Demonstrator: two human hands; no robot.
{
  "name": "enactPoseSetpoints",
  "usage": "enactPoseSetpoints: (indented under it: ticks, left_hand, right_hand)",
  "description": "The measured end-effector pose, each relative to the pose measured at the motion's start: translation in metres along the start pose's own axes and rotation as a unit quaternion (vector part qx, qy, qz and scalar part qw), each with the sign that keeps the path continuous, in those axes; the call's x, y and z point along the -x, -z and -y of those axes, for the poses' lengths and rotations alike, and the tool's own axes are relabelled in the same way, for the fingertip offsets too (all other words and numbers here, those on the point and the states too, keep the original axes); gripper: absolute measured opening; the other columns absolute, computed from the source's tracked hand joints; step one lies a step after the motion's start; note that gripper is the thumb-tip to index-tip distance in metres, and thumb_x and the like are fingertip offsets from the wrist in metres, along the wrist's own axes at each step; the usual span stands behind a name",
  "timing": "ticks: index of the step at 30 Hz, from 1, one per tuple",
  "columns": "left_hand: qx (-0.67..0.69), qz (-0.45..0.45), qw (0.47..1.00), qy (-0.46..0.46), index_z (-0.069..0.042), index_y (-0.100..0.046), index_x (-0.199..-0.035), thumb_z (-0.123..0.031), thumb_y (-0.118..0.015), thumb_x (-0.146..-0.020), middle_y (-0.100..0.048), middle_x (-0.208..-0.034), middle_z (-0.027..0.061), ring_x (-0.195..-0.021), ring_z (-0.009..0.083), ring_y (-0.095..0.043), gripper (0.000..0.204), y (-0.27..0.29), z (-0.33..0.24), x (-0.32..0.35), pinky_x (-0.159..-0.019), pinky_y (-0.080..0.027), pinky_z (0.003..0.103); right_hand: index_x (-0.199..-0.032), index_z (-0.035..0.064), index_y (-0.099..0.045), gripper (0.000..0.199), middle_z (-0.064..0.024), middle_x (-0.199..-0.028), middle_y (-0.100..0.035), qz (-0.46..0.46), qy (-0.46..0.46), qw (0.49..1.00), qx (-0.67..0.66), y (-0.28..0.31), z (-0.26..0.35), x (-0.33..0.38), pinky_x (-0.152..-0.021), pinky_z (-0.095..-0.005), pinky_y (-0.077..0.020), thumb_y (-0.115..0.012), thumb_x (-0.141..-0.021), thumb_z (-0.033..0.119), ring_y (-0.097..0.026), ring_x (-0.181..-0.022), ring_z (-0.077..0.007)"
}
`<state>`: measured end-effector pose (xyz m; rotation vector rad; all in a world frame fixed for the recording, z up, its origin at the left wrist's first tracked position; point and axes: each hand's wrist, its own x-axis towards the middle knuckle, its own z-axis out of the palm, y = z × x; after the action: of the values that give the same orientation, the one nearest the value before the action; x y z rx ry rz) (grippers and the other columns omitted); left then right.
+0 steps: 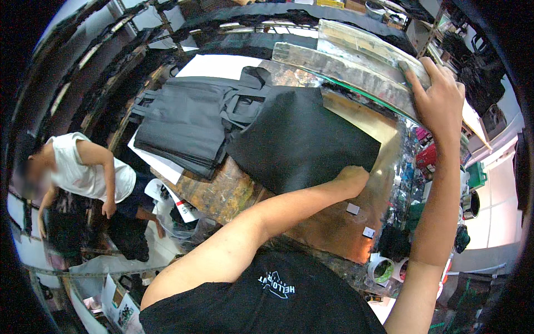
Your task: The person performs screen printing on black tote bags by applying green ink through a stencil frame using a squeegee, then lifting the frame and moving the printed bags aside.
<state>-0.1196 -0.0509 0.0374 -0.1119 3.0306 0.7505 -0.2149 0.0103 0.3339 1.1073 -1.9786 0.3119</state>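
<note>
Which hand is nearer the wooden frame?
Right. The right hand is on the wooden frame, at its right end; the left hand is apart, at the black fabric.

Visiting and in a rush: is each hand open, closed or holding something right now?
Left hand: closed, at the edge of a flat black fabric piece.
Right hand: holding the end of a stained, pale rectangular frame.

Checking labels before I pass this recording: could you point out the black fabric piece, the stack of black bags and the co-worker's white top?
Black fabric piece (pixel 306 136): head view, middle of its upper face.
Stack of black bags (pixel 181 119): head view, topmost bag's body.
White top (pixel 92 167): head view, its middle.
</note>
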Motion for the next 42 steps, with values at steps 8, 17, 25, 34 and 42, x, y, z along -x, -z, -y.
enactPoseSetpoints:
  ticks: [8, 17, 25, 34, 42]
  left_hand:
    - [0.259, -0.185, 0.934, -0.161, 0.001, -0.074, -0.110, -0.038, -0.063, -0.101, -0.074, -0.112, 0.0212, -0.104, 0.0354, -0.073, 0.042, 0.104, -0.026, 0.123, -0.090, -0.058, 0.042]
    - [0.135, -0.384, 0.824, 0.395, 0.010, -0.054, -0.138, -0.033, -0.076, -0.092, -0.072, -0.113, 0.0177, -0.080, 0.0156, -0.070, 0.067, 0.168, 0.266, 0.271, -0.067, -0.056, 0.031]
    - [0.196, -0.301, 0.845, 0.397, 0.009, -0.060, -0.120, -0.027, -0.081, -0.086, -0.075, -0.091, 0.0171, -0.059, 0.0184, -0.069, 0.054, 0.160, 0.320, 0.207, -0.057, -0.054, 0.031]
    - [0.172, -0.603, 0.755, 0.191, -0.003, -0.051, -0.093, -0.016, -0.058, -0.104, -0.076, -0.091, 0.0141, -0.065, 0.0153, -0.070, 0.019, 0.310, 0.327, 0.248, -0.055, -0.054, 0.028]
    - [-0.092, -0.582, 0.706, 0.392, 0.002, -0.070, -0.106, -0.025, -0.070, -0.096, -0.075, -0.108, 0.0141, -0.087, 0.0213, -0.074, 0.029, 0.430, 0.453, 0.398, -0.072, -0.058, 0.035]
  right_hand:
    - [-0.113, 0.0079, -0.070, 0.052, -0.0166, -0.101, -0.072, -0.004, 0.000, 1.000, -0.009, -0.006, -0.002, 0.001, -0.092, -0.0535, -0.0435, -0.056, -0.096, 0.055, -0.067, -0.102, -0.0368]
    - [-0.122, 0.0088, -0.070, 0.058, -0.0190, -0.107, -0.072, 0.013, -0.019, 1.000, 0.008, -0.001, -0.002, -0.004, -0.097, -0.0534, -0.0432, -0.055, -0.096, 0.059, -0.067, -0.105, -0.0374]
    - [-0.119, 0.0081, -0.069, 0.054, -0.0183, -0.107, -0.071, 0.001, -0.005, 1.000, -0.003, -0.005, -0.003, -0.001, -0.097, -0.0533, -0.0427, -0.057, -0.096, 0.056, -0.066, -0.107, -0.0370]
    - [-0.118, 0.0099, -0.069, 0.050, -0.0161, -0.108, -0.071, 0.016, -0.015, 1.000, 0.001, -0.003, -0.002, 0.000, -0.095, -0.0500, -0.0424, -0.059, -0.095, 0.053, -0.064, -0.109, -0.0362]
    - [-0.121, 0.0091, -0.069, 0.051, -0.0205, -0.111, -0.071, 0.021, -0.018, 0.999, 0.023, -0.002, -0.004, 0.000, -0.094, -0.0466, -0.0434, -0.060, -0.096, 0.053, -0.065, -0.109, -0.0351]
